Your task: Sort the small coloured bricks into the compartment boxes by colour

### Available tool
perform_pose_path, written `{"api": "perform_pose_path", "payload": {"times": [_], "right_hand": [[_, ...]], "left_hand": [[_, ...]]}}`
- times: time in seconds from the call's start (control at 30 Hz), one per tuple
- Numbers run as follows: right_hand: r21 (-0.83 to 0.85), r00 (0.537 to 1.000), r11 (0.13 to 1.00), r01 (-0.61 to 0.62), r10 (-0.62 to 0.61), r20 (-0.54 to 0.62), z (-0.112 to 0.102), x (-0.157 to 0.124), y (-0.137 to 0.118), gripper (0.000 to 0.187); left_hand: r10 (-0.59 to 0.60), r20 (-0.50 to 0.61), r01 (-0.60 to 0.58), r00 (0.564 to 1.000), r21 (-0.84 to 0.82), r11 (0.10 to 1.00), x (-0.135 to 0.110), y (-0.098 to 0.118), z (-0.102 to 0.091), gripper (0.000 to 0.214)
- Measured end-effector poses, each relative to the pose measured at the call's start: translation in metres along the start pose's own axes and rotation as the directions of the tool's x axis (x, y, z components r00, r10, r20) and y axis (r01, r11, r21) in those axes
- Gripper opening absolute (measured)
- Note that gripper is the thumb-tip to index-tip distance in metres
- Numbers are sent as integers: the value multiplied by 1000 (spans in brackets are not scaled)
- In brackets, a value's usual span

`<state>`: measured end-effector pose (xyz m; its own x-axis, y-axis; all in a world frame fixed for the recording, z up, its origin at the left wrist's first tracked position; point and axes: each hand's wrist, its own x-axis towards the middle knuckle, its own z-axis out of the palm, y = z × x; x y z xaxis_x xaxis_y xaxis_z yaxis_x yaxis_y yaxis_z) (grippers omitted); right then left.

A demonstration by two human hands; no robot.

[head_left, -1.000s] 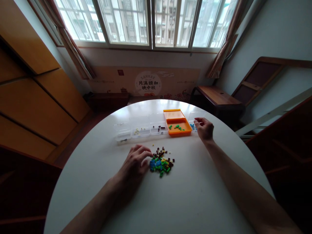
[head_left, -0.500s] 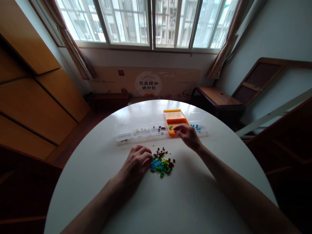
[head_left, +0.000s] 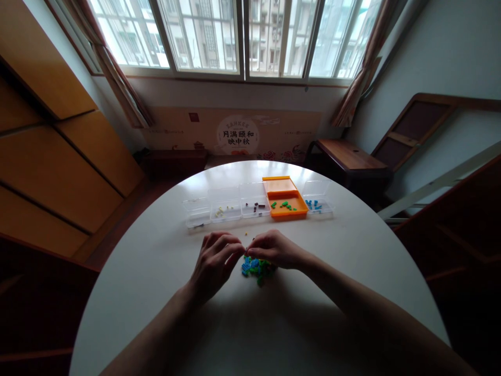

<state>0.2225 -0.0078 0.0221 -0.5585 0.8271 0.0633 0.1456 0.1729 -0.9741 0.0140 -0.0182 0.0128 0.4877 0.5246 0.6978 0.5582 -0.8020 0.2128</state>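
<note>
My left hand (head_left: 219, 258) and my right hand (head_left: 274, 247) meet above a mixed pile of small building bricks (head_left: 255, 268). The fingertips of both are pinched together and touch or nearly touch; whatever lies between them is too small to make out. Blue and green bricks show below the fingers, while my right hand covers much of the pile's far and right side. Beyond the hands stands an open orange box (head_left: 289, 214) with several green bricks (head_left: 287, 206) in it.
Clear lidded boxes flank the orange one, holding brown bricks (head_left: 261, 206), cream pieces (head_left: 219, 212) and blue bricks (head_left: 313, 204). The leftmost clear box (head_left: 198, 215) has a small dark bit. All stand on a round white table (head_left: 148, 261). A tiny yellow piece (head_left: 246, 234) lies near the fingers.
My right hand has come back from the orange box to the pile and now meets my left hand. More green bricks are visible in the box. My left hand has shifted slightly.
</note>
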Motion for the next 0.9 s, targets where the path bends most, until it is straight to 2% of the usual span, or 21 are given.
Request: {"api": "perform_pose_path", "payload": {"times": [0.23, 0.43, 0.53, 0.67, 0.73, 0.8, 0.83, 0.9], "right_hand": [[20, 998, 1000, -18, 19, -54, 3, 1, 6, 30], [34, 996, 999, -22, 25, -82, 4, 2, 10, 23], [-20, 992, 1000, 11, -13, -124, 4, 3, 12, 18], [-201, 969, 977, 77, -120, -216, -5, 5, 15, 15], [-292, 938, 953, 78, -170, -304, -19, 6, 21, 15], [-369, 877, 929, 41, -210, -431, -40, 7, 29, 18], [-413, 831, 911, 7, -235, -504, -52, 7, 33, 19], [-451, 710, 888, -89, -261, -655, -78, 4, 42, 22]], "left_hand": [[21, 1, -21, 1000, -21, 1000, 0, 1, 3, 9], [23, -17, -23, 1000, -20, 1000, 1, 0, 4, 5], [2, -14, -2, 1000, -11, 1000, 1, -1, 4, 4], [-14, 40, 14, 999, -7, 1000, 0, -4, 5, 7], [-2, 100, 5, 995, -31, 1000, -1, -5, 6, 5], [5, 168, 6, 986, -65, 998, -2, -6, 6, 1], [3, 200, 13, 980, -80, 997, -2, -6, 6, 2], [-1, 252, 29, 968, -106, 994, -4, -7, 5, 8]]}}
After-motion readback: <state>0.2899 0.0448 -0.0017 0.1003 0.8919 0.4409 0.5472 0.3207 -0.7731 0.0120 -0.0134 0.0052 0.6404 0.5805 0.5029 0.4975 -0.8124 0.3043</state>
